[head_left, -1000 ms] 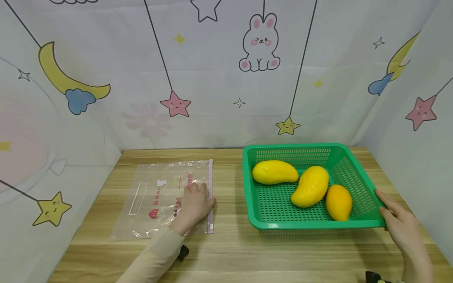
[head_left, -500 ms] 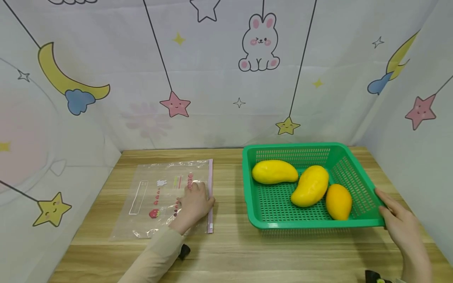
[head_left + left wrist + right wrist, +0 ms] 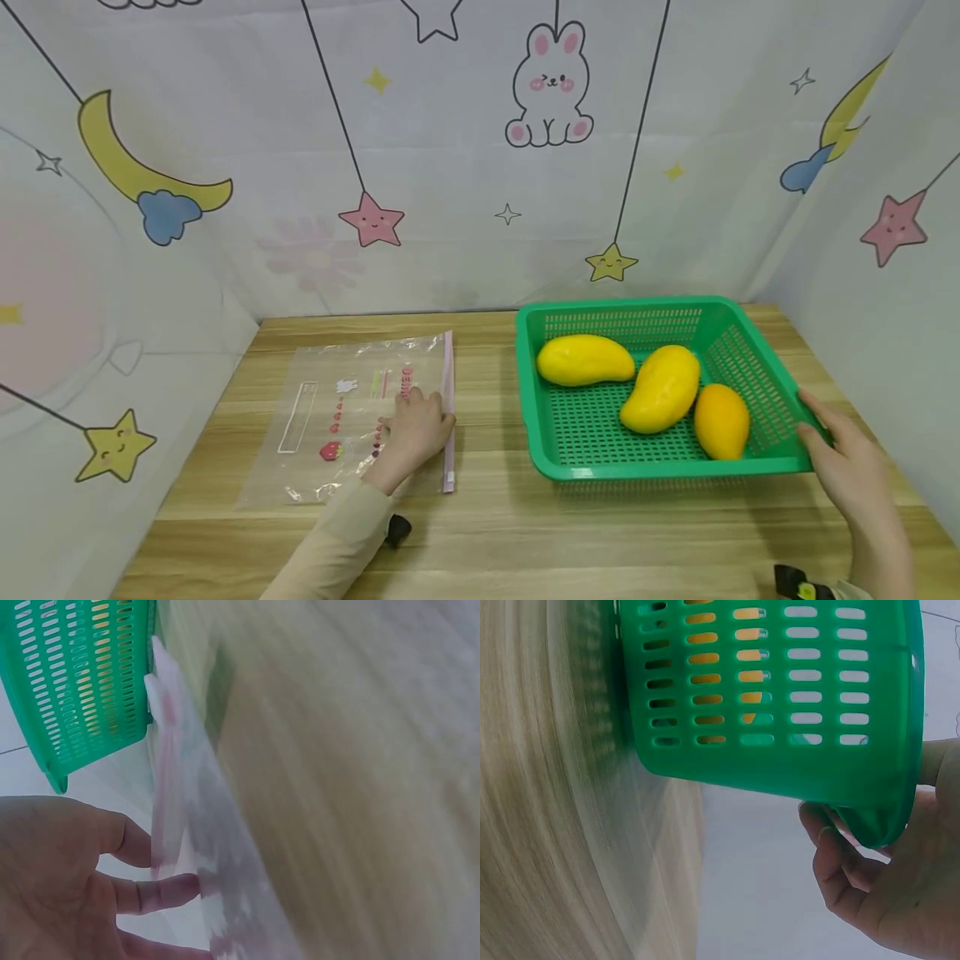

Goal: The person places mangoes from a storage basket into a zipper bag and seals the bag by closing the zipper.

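A clear zip bag with strawberry prints and a pink zip strip lies flat on the left of the table. My left hand is at its zip side, fingers bent. In the left wrist view, thumb and fingers of the left hand pinch the raised edge of the zip bag. To the right stands a green plastic basket holding three yellow mangoes. My right hand grips its near right corner. Seen from the right wrist, fingers curl under the rim.
The wood-grain table runs up to a white printed curtain at the back, with curtain on both sides too. A strip of table separates the zip bag from the basket.
The left hand has shifted slightly, and the zip edge beside it now bends up a little. The right hand keeps its grip on the basket. The head view has tilted slightly.
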Action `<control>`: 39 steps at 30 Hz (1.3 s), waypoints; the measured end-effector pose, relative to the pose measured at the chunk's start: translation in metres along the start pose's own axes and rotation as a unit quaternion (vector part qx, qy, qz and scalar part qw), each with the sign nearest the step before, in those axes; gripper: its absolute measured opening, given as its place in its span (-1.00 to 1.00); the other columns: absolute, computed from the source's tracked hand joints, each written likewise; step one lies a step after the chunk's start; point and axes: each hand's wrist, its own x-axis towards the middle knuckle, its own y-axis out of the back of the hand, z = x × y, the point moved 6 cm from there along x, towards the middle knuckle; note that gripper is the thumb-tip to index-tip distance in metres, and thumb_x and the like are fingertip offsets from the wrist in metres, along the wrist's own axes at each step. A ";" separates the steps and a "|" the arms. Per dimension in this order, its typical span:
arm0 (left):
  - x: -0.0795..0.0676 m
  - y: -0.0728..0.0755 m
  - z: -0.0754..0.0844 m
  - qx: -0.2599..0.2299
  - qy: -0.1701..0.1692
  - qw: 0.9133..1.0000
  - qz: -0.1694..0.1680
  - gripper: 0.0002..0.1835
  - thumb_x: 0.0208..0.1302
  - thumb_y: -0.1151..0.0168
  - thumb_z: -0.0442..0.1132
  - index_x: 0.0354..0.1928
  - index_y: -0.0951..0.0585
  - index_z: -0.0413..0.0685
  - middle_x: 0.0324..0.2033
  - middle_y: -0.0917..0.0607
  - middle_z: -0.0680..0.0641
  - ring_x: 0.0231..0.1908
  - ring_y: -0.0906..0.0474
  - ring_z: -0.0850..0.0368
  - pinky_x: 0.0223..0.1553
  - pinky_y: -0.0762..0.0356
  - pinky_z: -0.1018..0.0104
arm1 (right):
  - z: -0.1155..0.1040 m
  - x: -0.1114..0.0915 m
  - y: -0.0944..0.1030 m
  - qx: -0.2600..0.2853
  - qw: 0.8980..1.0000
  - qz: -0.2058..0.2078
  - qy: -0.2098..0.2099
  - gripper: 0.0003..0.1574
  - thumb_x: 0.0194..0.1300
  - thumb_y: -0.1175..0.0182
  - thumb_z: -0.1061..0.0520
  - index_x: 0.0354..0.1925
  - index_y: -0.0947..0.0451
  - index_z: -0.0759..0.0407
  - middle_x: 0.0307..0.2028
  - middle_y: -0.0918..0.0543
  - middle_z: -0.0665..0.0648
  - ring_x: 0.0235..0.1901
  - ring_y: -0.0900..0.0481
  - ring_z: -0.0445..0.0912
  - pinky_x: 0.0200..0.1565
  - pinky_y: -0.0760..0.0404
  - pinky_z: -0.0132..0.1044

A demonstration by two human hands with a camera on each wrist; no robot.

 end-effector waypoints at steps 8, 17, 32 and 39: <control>0.000 0.003 -0.003 -0.021 -0.005 1.000 -0.012 -0.71 0.31 -0.09 -0.10 -0.23 -0.60 -0.23 -0.13 -0.54 -0.37 0.03 -0.42 -0.46 -0.12 -0.33 -0.62 | -0.013 0.001 -0.002 -0.012 0.997 0.039 0.060 -0.31 0.49 0.19 0.11 0.48 0.06 0.29 0.37 -0.05 0.63 0.29 0.00 0.60 0.20 0.03 0.55; -0.005 0.017 0.002 -0.014 -0.051 0.996 0.072 -0.79 0.23 -0.22 -0.21 -0.50 -0.53 -0.16 -0.18 -0.57 -0.25 -0.23 -0.43 -0.09 -0.47 -0.53 0.19 | -0.032 0.000 -0.009 -0.008 0.995 0.037 0.094 -0.35 0.49 0.19 0.15 0.43 -0.02 0.38 0.44 0.18 0.56 0.36 0.34 0.60 0.17 0.33 0.63; -0.010 0.032 0.003 -0.064 -0.055 0.993 0.087 -0.89 0.13 -0.23 -0.38 -0.40 -0.48 -0.28 -0.51 -0.51 -0.16 -0.67 -0.38 0.11 -0.72 -0.37 0.45 | -0.071 -0.004 -0.014 -0.072 0.985 0.099 0.125 -0.43 0.44 0.09 0.16 0.33 -0.24 0.38 0.39 -0.05 0.58 0.27 0.01 0.62 0.19 0.27 0.60; -0.012 0.034 0.002 -0.125 -0.052 0.988 0.070 -0.82 0.11 -0.16 -0.47 -0.21 -0.48 -0.38 -0.60 -0.56 -0.12 -0.78 -0.42 0.22 -0.80 -0.33 0.53 | -0.089 -0.010 -0.022 -0.061 0.982 0.093 0.150 -0.46 0.42 0.04 0.19 0.28 -0.29 0.42 0.35 -0.12 0.60 0.26 -0.05 0.60 0.19 0.18 0.55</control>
